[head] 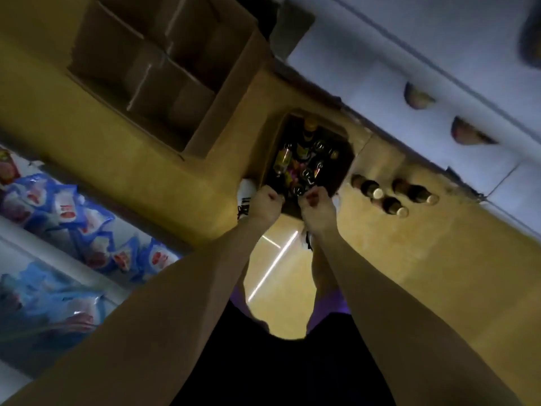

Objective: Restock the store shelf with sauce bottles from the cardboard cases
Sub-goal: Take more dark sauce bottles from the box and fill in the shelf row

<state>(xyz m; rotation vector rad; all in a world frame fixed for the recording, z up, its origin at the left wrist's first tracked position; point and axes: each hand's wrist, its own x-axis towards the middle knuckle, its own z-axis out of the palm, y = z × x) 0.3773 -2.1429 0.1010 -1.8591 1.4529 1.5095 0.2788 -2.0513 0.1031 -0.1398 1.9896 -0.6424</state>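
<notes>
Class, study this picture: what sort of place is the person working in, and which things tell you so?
Most likely a shop aisle during restocking. Clues: shelves of blue packaged goods, an open cardboard case of bottles on the floor, and an empty divided case beside it.

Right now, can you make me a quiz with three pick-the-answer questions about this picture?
1. Where do both hands reach?
A. the near edge of the case of bottles
B. the blue bags
C. the empty box

2. How many bottles stand on the floor beside the case?
A. one
B. three
C. six

3. How are the fingers?
A. flat
B. curled
C. pointing

Answers:
1 A: the left hand and right hand meet the near edge of the case of bottles.
2 B: three bottles on the floor show capped tops.
3 B: both hands have curled fingers; what they grip is blurred.
</notes>
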